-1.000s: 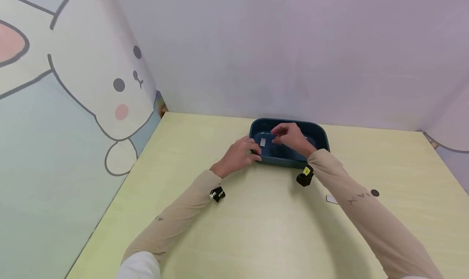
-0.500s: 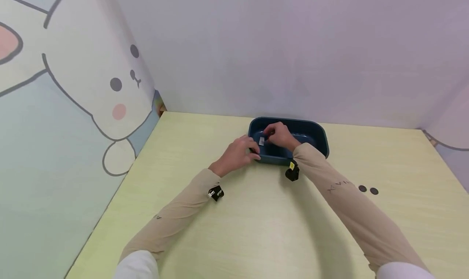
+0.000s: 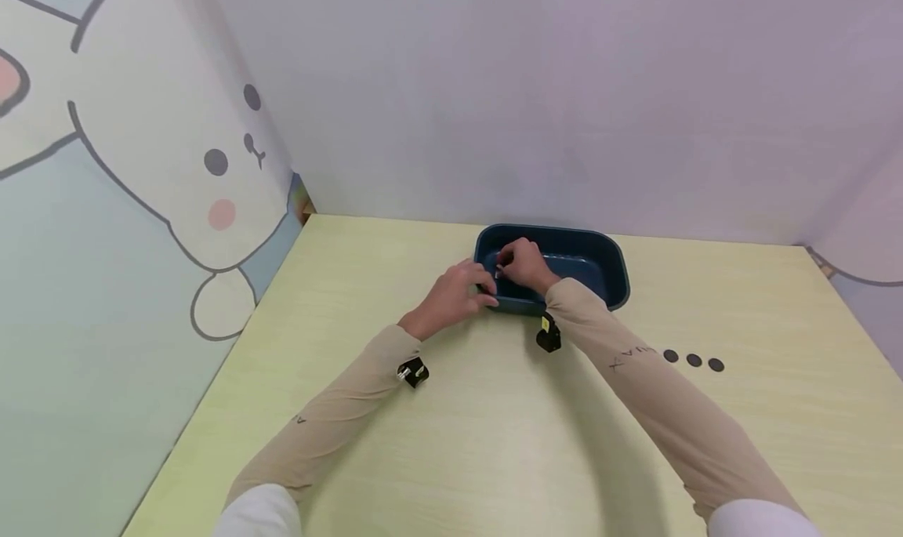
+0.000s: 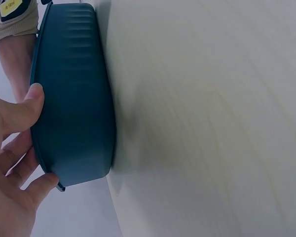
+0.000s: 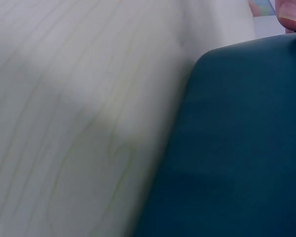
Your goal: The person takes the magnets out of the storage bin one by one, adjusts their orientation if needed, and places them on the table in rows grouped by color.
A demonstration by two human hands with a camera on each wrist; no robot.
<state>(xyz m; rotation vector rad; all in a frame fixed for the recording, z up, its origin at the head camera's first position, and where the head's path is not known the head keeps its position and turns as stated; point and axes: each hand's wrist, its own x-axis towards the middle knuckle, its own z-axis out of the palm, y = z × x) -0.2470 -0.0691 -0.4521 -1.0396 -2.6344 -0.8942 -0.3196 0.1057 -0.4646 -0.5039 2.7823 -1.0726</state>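
A dark blue plastic storage bin (image 3: 580,269) stands on the table against the back wall. My left hand (image 3: 451,295) grips its near left corner; in the left wrist view the thumb (image 4: 30,103) presses the side wall at the rim and the other fingers reach round the end. Inside the bin's left end, my right hand (image 3: 525,264) has curled fingers, pinching a small white rectangular piece (image 3: 498,273) that is mostly covered by the fingertips. From the right wrist, only the bin's outer wall (image 5: 237,138) and a fingertip (image 5: 292,15) at its rim show.
Several small black discs lie in a row on the light wooden table (image 3: 423,458) at the right, among them a disc (image 3: 694,360) beside the right sleeve. A plain wall (image 3: 536,106) rises behind the bin, and a wall with a rabbit drawing (image 3: 169,153) stands left.
My right hand has moved left inside the bin, onto the white piece. The right forearm shifted left, uncovering more black discs and hiding a white strip on the table. My left hand keeps its grip.
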